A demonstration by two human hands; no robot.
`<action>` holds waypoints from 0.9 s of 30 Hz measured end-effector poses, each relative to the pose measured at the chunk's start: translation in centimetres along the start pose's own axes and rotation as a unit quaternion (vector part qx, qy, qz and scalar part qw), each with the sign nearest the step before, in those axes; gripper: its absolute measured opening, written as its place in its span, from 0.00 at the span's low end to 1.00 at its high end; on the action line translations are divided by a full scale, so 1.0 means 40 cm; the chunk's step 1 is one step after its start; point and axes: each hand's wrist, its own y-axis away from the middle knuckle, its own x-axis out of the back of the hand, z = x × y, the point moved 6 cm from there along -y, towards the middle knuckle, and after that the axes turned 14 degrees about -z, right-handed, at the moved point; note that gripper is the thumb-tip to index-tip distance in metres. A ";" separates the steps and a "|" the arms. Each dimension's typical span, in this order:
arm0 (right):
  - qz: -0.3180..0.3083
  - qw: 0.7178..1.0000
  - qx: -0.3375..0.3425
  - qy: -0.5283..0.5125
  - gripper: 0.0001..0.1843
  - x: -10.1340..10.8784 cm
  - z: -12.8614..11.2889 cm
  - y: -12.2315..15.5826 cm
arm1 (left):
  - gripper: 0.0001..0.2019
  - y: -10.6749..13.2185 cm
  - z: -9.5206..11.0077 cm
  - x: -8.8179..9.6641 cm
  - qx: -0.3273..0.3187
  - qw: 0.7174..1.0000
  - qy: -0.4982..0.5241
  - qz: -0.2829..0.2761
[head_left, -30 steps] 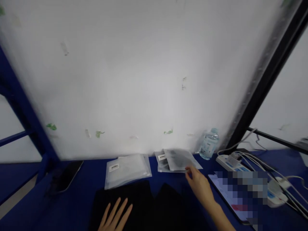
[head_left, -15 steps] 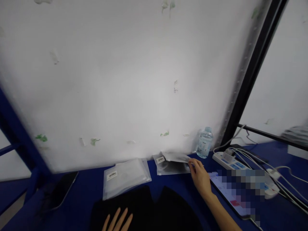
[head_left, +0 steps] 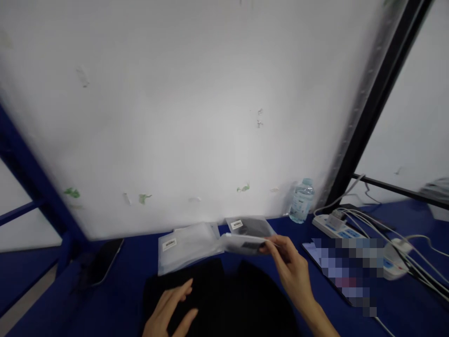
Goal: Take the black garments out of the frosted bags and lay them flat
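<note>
Only the head cam here, so: my right hand [head_left: 293,269] is pinching a flat frosted plastic zip pouch [head_left: 242,244] by its near edge, lifted a little above the blue tabletop [head_left: 105,304]. The pouch looks translucent white with something dark inside, but it's blurred, so I can't tell what's in it. My left hand [head_left: 171,309] lies loosely open on the black fabric piece [head_left: 224,299] at the bottom, holding nothing, and its wrist is cut off by the frame.

Counting pouches: one in hand, one dark-filled labelled pouch [head_left: 249,226] lying by the white back panel [head_left: 196,117], and a stack of pale labelled pouches [head_left: 185,244] left of it; how many are in the stack I can't tell. One clear water bottle [head_left: 302,201], one white power strip [head_left: 338,227], one dark phone [head_left: 105,260] on the left.
</note>
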 end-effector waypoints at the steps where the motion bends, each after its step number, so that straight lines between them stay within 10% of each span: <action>1: -0.029 0.999 0.008 -0.029 0.09 -0.018 -0.029 0.014 | 0.21 -0.010 0.035 0.024 0.005 1.000 0.016 0.018; 5: -0.160 0.983 0.019 -0.089 0.07 -0.093 -0.110 0.065 | 0.10 -0.036 0.123 0.077 -0.003 0.994 0.056 0.089; 8: -0.143 0.989 0.027 -0.041 0.07 -0.111 -0.142 0.082 | 0.08 -0.033 0.145 0.074 -0.040 0.992 0.067 0.104; 16: -0.235 0.941 0.236 0.065 0.14 -0.216 -0.339 0.083 | 0.08 -0.007 0.173 0.078 -0.108 0.988 0.036 0.107; 27: -0.328 0.921 0.182 0.104 0.12 -0.150 -0.243 0.068 | 0.11 0.023 0.148 0.071 -0.127 0.986 -0.024 0.109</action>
